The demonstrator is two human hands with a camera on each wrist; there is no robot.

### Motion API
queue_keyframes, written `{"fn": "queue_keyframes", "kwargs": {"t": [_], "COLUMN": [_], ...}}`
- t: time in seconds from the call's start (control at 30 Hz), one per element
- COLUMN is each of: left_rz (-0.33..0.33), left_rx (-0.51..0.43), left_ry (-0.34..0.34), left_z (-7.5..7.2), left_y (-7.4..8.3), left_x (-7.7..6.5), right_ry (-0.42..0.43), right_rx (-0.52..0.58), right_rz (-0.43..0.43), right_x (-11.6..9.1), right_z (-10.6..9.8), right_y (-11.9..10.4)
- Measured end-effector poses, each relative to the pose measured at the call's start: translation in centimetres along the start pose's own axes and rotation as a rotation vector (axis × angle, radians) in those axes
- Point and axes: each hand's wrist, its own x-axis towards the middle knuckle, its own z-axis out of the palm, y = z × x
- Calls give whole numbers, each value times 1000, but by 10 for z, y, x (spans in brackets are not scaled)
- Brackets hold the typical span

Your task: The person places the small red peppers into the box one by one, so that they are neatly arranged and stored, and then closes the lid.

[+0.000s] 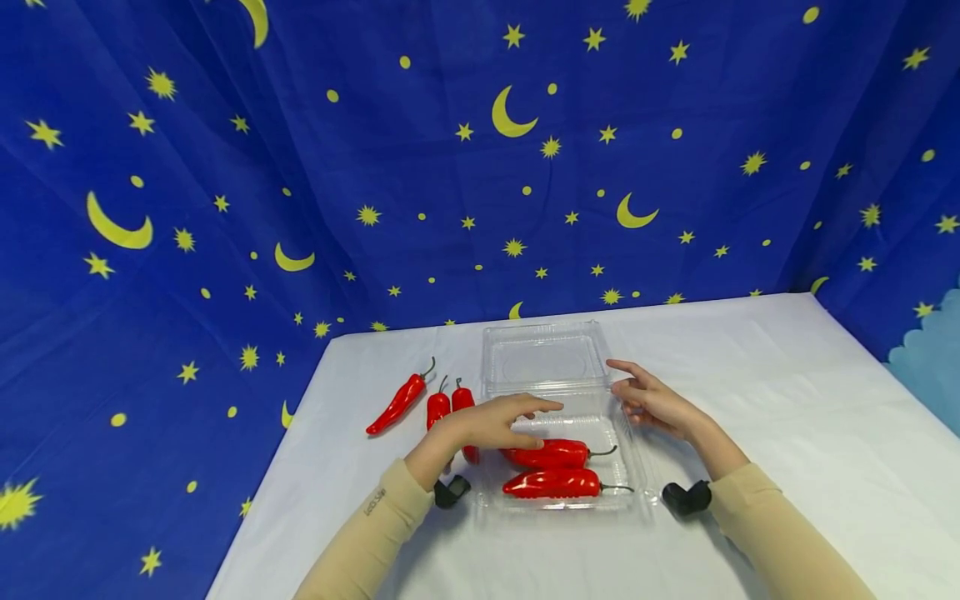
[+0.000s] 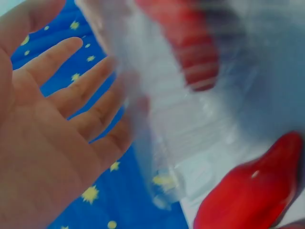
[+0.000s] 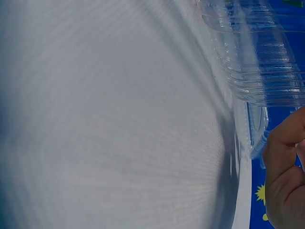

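A clear plastic clamshell box (image 1: 561,507) lies unfolded on the table, its lid (image 1: 546,357) laid back toward the curtain. Two red chili peppers with green stems, a front one (image 1: 551,483) and a back one (image 1: 558,454), lie crosswise in the base. Above the box's left side my left hand (image 1: 498,423) reaches over the back pepper with its fingers stretched out, holding nothing; those straight fingers also show in the left wrist view. By the right edge of the box near the hinge is my right hand (image 1: 660,406), index finger extended and the others loosely bent. Whether it touches the plastic, I cannot tell.
Left of the box, one chili pepper (image 1: 397,406) lies apart on the white table (image 1: 300,517). Two more, a middle one (image 1: 437,408) and one beside it (image 1: 463,398), are partly hidden by my left hand. A blue star-patterned curtain (image 1: 420,167) hangs behind.
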Motion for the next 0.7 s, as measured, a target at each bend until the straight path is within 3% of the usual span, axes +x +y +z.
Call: {"fn": "queue_keyframes", "kwargs": {"t": [0.27, 0.53, 0.7], "left_rz": [1, 55, 25], "left_rx": [23, -67, -134], "left_ry": [174, 441, 588], "left_z": [-23, -47, -56], "left_y": [4, -5, -16], "left_x": [-20, -48, -66], "right_ry": [-1, 3, 1], "right_rx": [1, -4, 5], "right_rz": [-5, 0, 3], "right_x": [0, -1, 0], "right_z": [0, 1, 1], "right_y": [0, -1, -1]}}
